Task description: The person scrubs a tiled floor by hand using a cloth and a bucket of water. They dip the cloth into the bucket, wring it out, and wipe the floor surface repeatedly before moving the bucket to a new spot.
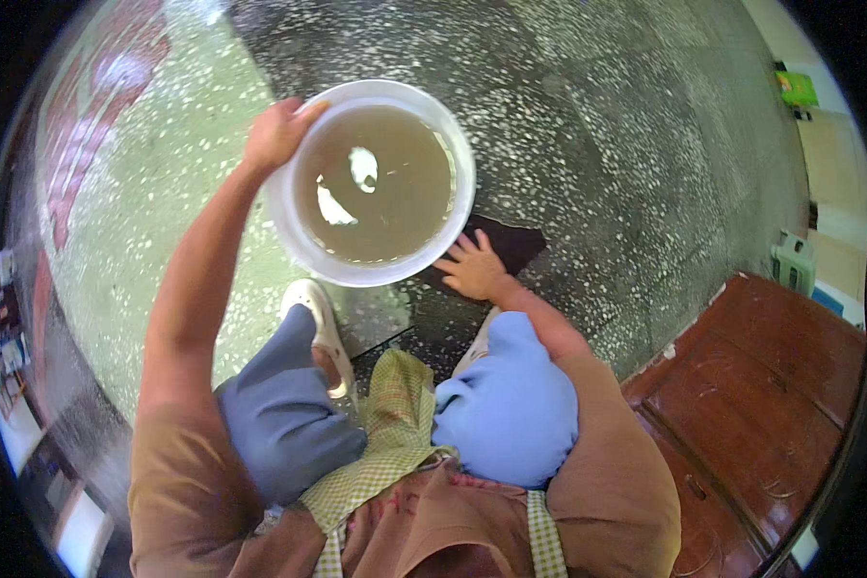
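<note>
A round white plastic basin or bucket [463, 170] holds murky grey-brown water with bright reflections on it. My left hand [282, 134] grips its rim at the upper left, fingers over the edge. At the lower right of the container, my right hand [473, 267] reaches down with its fingers spread and holds nothing; it is over a dark cloth [513, 246] on the floor. Whether the palm presses on the cloth cannot be told. Part of the cloth is hidden behind the container and my hand.
Below the container are my feet in white clogs [321, 329] on a speckled floor [578, 166]. A reddish-brown wooden cabinet [737, 390] stands at the right. A pale jug [793, 261] and a green packet [796, 88] are by the far right side. Several small items lie at far left.
</note>
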### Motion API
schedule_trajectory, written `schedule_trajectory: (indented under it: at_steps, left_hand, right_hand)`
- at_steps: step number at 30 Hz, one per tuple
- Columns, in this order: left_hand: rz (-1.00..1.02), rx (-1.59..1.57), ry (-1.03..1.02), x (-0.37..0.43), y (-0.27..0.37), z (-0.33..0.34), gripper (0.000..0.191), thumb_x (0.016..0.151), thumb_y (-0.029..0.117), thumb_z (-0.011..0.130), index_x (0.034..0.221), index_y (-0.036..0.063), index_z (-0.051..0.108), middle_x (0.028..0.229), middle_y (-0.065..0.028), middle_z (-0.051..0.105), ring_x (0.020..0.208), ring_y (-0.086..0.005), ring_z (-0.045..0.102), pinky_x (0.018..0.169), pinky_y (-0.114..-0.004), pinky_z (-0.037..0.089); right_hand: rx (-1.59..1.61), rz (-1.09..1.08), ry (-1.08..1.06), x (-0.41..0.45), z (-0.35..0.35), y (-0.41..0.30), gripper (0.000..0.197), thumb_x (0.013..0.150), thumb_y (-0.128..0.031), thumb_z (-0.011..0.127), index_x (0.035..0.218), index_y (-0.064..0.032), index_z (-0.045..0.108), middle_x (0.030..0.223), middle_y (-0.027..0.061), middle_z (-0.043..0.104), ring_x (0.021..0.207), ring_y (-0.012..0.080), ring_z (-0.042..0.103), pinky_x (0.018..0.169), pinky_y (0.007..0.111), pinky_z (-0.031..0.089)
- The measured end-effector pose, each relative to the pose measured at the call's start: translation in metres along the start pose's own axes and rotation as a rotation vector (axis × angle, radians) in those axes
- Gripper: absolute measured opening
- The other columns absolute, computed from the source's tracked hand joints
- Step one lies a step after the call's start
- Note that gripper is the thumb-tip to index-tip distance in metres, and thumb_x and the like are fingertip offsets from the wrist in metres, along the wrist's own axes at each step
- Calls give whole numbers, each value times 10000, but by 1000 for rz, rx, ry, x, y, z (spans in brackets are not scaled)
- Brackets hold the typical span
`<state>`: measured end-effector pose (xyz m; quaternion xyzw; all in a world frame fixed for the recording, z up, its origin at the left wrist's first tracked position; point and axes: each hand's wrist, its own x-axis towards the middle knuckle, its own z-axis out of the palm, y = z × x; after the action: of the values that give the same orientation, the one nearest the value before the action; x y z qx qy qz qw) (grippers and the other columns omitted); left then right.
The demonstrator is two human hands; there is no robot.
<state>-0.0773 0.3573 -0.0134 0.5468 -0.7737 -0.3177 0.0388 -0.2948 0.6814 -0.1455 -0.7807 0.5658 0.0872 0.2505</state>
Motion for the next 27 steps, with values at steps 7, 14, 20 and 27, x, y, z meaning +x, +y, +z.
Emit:
schedule_trajectory:
  at_steps: [7, 14, 20, 27]
  left_hand:
    - [-54, -416, 295, -43, -23, 22, 739, 724, 483, 693, 1235, -9, 483, 1083, -201, 585, 929, -280, 609, 784, -379, 482]
    - [-185, -1054, 358, -135, -13, 77, 711, 777, 84, 579, 1396, -31, 249, 1274, -239, 444, 1266, -301, 387, 1074, -377, 304]
    - [-180, -930, 526, -118, -9, 69, 495, 847, 21, 439, 1338, -11, 391, 1359, -214, 409, 1283, -338, 380, 1087, -372, 280]
    - [-95, -880, 585, -61, -13, 48, 485, 826, 36, 412, 1309, -2, 414, 1285, -207, 474, 1192, -357, 457, 1022, -397, 354]
  right_hand:
    - [310, 240, -202, 10, -68, 34, 541, 803, -229, 615, 1317, -143, 469, 1333, 135, 489, 1222, 352, 454, 998, 449, 388]
    - [1813, 551, -265, 0, -191, -13, 746, 785, -160, 645, 1409, -212, 240, 1308, 99, 465, 1179, 281, 489, 920, 540, 400]
    - [1664, 625, 228, 27, -165, -17, 470, 800, -18, 533, 1250, 47, 415, 1129, 181, 578, 1008, 299, 616, 848, 463, 547]
    - [1519, 576, 223, 73, -200, 1, 474, 794, -71, 505, 1235, 78, 418, 1084, 208, 602, 869, 291, 672, 666, 379, 612]
